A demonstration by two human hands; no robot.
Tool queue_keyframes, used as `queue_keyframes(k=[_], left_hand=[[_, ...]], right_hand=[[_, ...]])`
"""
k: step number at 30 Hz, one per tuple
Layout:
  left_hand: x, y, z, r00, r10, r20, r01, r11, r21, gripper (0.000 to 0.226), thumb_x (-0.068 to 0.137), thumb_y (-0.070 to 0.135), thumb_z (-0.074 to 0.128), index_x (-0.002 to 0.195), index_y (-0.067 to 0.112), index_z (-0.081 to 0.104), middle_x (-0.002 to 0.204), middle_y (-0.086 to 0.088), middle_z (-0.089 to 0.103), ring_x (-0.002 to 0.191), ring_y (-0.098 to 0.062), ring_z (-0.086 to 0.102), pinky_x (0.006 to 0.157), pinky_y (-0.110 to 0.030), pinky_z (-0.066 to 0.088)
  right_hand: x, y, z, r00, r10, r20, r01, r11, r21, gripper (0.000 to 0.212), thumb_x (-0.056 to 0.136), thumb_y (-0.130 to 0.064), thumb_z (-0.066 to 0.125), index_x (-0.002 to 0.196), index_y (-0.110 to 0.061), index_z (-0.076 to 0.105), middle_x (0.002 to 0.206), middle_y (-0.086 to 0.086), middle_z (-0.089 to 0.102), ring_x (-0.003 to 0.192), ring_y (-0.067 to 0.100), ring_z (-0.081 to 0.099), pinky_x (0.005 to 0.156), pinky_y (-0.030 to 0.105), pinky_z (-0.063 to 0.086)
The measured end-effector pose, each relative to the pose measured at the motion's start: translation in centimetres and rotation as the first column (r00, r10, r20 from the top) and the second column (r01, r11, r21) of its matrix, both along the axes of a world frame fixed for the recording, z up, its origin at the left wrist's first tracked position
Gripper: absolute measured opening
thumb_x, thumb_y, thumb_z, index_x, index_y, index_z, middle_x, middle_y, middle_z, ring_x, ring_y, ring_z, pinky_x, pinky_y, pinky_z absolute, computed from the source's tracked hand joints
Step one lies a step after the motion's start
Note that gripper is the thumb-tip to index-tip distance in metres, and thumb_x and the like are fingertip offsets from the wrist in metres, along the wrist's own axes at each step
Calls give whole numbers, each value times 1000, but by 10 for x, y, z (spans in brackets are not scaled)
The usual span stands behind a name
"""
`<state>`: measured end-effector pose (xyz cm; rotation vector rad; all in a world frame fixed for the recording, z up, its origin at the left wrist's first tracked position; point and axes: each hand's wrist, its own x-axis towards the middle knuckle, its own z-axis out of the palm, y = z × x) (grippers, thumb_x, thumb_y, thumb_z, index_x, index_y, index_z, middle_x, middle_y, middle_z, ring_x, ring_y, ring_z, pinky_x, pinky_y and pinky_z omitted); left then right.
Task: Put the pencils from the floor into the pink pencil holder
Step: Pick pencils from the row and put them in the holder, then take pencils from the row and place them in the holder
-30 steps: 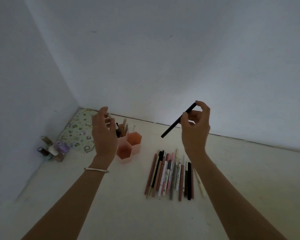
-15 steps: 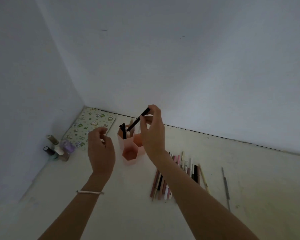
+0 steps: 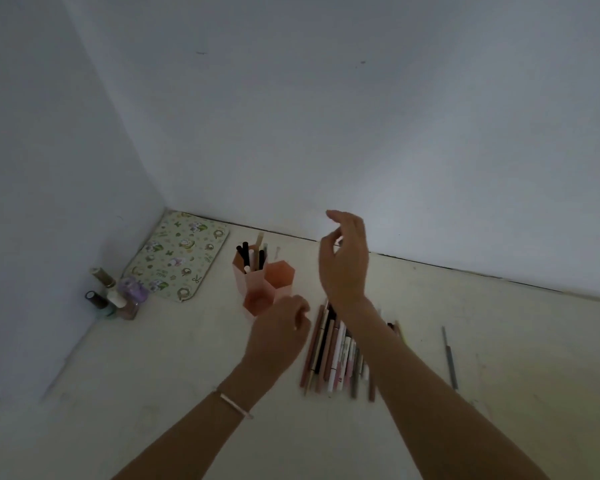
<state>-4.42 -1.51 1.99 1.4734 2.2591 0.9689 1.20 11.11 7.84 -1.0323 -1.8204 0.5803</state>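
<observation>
The pink pencil holder (image 3: 253, 282), made of hexagonal cups, stands on the floor near the back wall. Its rear-left cup holds several pencils (image 3: 252, 256), black and pale ones. A row of pencils (image 3: 329, 355) lies on the floor to the holder's right, partly hidden by my right forearm. My right hand (image 3: 343, 261) hovers above the row's far end, to the right of the holder, with fingers apart and nothing in them. My left hand (image 3: 279, 327) is low, just in front of the holder and left of the row, fingers loosely curled and empty.
A patterned mat (image 3: 179, 254) lies in the corner. Several small bottles (image 3: 115, 296) stand against the left wall. A thin grey stick (image 3: 449, 358) lies alone on the floor at the right. White walls close off the left and back.
The black pencil that my right hand held has gone into the holder's rear cup. That hand has drawn back to the right, empty. My left hand has shifted right and down, toward the row.
</observation>
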Motion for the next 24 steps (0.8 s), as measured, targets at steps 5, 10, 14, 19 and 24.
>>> queue_keyframes(k=[5,10,14,19,24], left_hand=[[25,22,-33,997,64,52,-38,911,-410,21,97,25,50,115,15,56,114,-1,62,104,-17,59,87,-27,48],[31,36,-41,992,125,16,-99,852,-513,16,94,21,54,108,15,57,109,-3,64,98,-22,62,80,-32,49],[37,41,-41,996,80,-43,-91,839,-537,15,92,17,56,106,12,53,107,-7,64,96,-25,63,72,-30,44],[37,50,-35,998,63,-27,-67,829,-555,21,89,17,61,106,6,55,109,-11,64,101,-28,63,74,-31,44],[24,61,-12,1000,15,-21,-23,883,-468,20,86,17,65,102,5,60,99,-8,65,88,-21,62,69,-27,49]], right_hand=[[60,17,5,996,-92,22,93,995,-40,35,83,8,48,103,-14,65,105,-5,62,80,-8,53,66,5,38],[113,20,-6,980,-188,59,191,979,-66,34,80,12,48,99,-10,67,99,-1,64,69,-4,51,63,3,37],[134,17,-19,971,-224,81,233,965,-118,33,81,11,50,99,-11,66,99,-4,64,68,-2,51,63,2,38],[147,14,-30,965,-218,143,242,955,-173,33,83,8,50,104,-13,66,102,-5,63,74,2,54,66,6,39],[166,16,-56,890,-124,438,304,878,-369,32,88,-1,51,117,-11,60,109,4,63,97,18,59,75,21,39]])
